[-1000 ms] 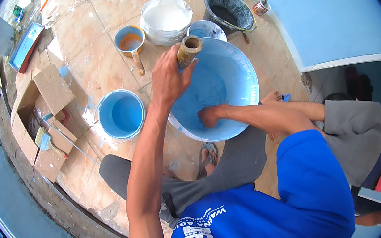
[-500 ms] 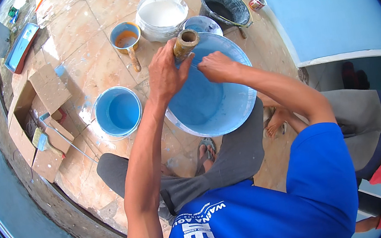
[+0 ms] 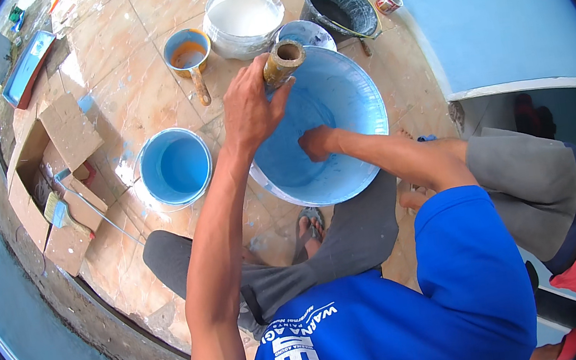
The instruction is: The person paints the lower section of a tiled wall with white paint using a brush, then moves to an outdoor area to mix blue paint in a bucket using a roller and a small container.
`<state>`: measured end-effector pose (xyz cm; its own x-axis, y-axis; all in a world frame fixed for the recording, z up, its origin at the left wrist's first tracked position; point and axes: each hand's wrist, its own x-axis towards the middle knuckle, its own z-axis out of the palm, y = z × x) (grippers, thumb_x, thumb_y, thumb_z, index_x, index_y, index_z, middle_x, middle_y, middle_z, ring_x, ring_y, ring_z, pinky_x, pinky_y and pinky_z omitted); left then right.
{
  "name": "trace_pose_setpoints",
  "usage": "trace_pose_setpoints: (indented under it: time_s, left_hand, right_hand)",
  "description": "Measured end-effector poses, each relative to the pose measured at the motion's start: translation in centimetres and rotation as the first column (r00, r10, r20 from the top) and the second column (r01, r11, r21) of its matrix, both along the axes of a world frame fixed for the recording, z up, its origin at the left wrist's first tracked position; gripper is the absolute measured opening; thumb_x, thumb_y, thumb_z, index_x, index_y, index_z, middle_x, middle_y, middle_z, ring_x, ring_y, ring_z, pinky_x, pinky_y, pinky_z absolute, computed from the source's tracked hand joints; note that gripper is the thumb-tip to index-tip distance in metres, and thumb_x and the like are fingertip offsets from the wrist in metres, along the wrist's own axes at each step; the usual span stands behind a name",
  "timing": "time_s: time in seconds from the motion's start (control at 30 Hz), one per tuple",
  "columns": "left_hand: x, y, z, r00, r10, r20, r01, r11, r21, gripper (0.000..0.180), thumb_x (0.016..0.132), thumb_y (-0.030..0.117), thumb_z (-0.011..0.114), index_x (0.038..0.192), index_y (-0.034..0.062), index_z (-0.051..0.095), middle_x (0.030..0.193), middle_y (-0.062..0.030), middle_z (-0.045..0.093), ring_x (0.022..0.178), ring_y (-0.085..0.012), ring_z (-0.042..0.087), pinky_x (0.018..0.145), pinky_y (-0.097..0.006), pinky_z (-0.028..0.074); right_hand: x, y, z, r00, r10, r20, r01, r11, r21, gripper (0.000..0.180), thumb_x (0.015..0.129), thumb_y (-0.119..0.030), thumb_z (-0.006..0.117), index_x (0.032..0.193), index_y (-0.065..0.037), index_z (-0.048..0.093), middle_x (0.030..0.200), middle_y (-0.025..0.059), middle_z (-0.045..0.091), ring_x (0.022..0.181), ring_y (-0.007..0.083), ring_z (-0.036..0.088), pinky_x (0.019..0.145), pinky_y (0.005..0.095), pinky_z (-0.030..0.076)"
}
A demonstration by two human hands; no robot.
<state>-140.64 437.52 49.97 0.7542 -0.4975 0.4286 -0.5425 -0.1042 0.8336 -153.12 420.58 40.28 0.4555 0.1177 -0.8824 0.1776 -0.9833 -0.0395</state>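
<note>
A large light-blue bucket stands in front of my knees, its inside wall smeared with blue. My left hand is wrapped round a short, thick brown hollow tube, like a length of bamboo, at the bucket's far left rim. The tube's open end faces up; its lower part is hidden. My right hand reaches down inside the bucket near the bottom. Its fingers are curled, and whatever they hold or press on is hidden beneath them.
Left of the bucket stands a pail of blue paint. Beyond are an orange-stained dipper, a white tub, a small pail and a black bucket. A brush lies by a torn cardboard box. A co-worker's leg is at right.
My right hand has moved from the bucket's far side down and nearer to me inside it. My left hand stays on the tube. The co-worker's leg at the right has shifted.
</note>
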Motion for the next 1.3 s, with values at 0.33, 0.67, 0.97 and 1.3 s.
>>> trace_pose_setpoints:
  time_s: [0.33,0.67,0.97,1.3]
  left_hand:
    - [0.0,-0.2,0.0,1.000,0.008,0.018,-0.008,1.000,-0.028,0.042,0.081,0.019,0.075,0.118,0.0058,0.059,0.102,-0.0163,0.068,0.096,-0.0351,0.063,0.082,-0.044,0.050]
    - [-0.2,-0.4,0.1,1.000,0.017,0.006,-0.016,0.999,-0.039,0.038,0.083,0.019,0.076,0.114,0.0037,0.060,0.099,-0.0194,0.067,0.094,-0.0383,0.064,0.080,-0.045,0.050]
    - [0.2,0.1,-1.1,0.998,0.039,0.048,-0.039,0.999,0.000,0.048,0.080,0.022,0.075,0.120,0.0035,0.056,0.099,-0.0169,0.067,0.095,-0.0358,0.062,0.083,-0.044,0.049]
    - [-0.1,0.5,0.0,0.999,0.013,0.044,-0.012,0.999,-0.035,0.049,0.081,0.023,0.076,0.121,0.0009,0.059,0.101,-0.0195,0.068,0.094,-0.0375,0.064,0.083,-0.044,0.051]
  right_hand:
    - [-1.1,0.4,4.7,0.998,-0.060,0.001,0.056,0.936,0.348,0.036,0.086,-0.025,0.059,0.116,-0.007,0.071,0.120,0.0159,0.068,0.110,0.0347,0.063,0.095,0.0439,0.049]
    - [3.7,-2.5,4.5,0.812,0.189,0.553,-0.136,0.981,-0.135,0.013,0.079,-0.012,0.062,0.084,-0.010,0.074,0.079,0.0102,0.073,0.074,0.0281,0.072,0.066,0.0403,0.057]
    - [1.4,-1.8,-1.0,0.979,0.107,0.176,-0.084,0.987,-0.133,0.022,0.085,-0.014,0.058,0.101,-0.009,0.073,0.103,0.0132,0.073,0.098,0.0302,0.070,0.079,0.0423,0.056]
    - [-2.3,0.5,-0.3,0.965,-0.233,-0.121,0.261,0.903,0.341,0.028,0.087,-0.017,0.054,0.104,-0.003,0.072,0.120,0.0229,0.065,0.111,0.0368,0.063,0.095,0.0443,0.048]
